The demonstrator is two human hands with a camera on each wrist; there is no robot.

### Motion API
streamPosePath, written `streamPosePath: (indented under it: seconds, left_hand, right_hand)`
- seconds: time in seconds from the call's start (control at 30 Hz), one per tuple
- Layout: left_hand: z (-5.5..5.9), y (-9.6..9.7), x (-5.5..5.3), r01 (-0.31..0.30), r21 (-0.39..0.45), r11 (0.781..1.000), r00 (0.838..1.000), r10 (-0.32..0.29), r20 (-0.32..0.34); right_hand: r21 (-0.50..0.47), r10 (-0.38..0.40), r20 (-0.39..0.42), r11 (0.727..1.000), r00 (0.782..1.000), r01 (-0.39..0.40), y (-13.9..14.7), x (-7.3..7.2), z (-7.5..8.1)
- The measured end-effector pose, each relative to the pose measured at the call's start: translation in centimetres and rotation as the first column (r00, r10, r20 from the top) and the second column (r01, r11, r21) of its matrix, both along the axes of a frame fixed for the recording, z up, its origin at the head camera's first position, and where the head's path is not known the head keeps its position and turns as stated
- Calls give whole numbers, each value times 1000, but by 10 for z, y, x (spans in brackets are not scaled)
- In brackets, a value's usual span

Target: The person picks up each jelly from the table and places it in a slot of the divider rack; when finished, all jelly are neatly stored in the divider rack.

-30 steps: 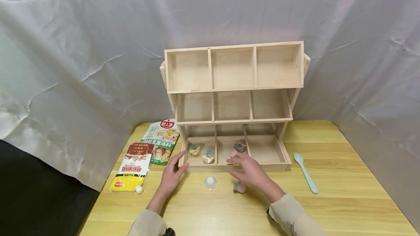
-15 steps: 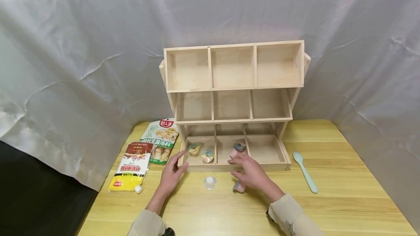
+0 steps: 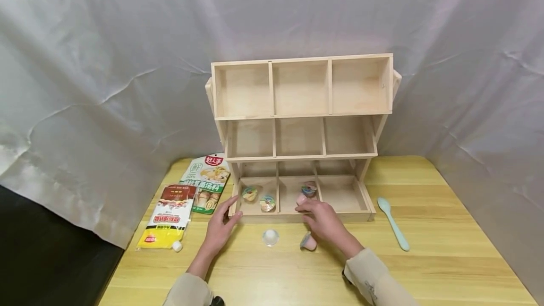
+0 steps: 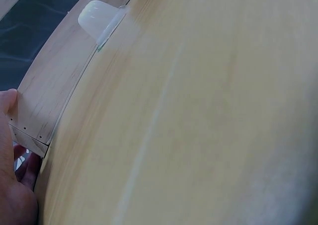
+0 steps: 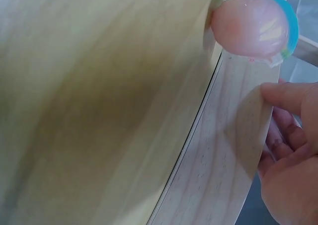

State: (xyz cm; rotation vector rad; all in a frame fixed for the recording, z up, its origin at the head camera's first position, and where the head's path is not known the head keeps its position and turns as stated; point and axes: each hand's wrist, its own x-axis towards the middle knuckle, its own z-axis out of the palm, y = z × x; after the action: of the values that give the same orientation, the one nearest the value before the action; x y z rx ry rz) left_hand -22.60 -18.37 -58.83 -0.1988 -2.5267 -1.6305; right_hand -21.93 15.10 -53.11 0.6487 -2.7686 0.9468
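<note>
My left hand [image 3: 221,225] grips the front left corner of the wooden three-tier rack's bottom tray [image 3: 263,219], thumb in front, other fingers round the side. My right hand [image 3: 324,221] holds that tray's front board, thumb against the outer face and fingers curled over the edge. Two jelly cups, one yellowish [image 3: 250,194] and one clear [image 3: 267,203], lie in the left compartment. A dark-lidded jelly cup [image 3: 309,189] and a pink one [image 3: 301,199] are in the middle compartment. On the table stand a white jelly cup [image 4: 97,19] and a tipped pink jelly cup [image 5: 251,26].
Two food pouches, one green and white [image 3: 208,188] and one red and yellow [image 3: 167,218], lie at the left. A pale blue spoon [image 3: 393,225] rests at the right. Grey fabric [image 3: 127,51] hangs behind the rack.
My right thumb has come up against the tray's front board, so the tipped pink jelly cup shows more fully. My left hand keeps its hold on the corner.
</note>
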Motion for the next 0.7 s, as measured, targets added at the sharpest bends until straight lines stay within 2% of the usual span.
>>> streamPosePath:
  seconds: [0.3, 0.7]
  left_hand:
    - [2, 0, 1, 5, -13, 1000, 1000, -5, 19]
    - [1, 0, 0, 3, 18, 1000, 1000, -3, 24]
  right_hand:
    - [-10, 5, 17, 1000, 1000, -4, 2, -2, 0]
    - [-12, 6, 17, 1000, 1000, -6, 2, -4, -1]
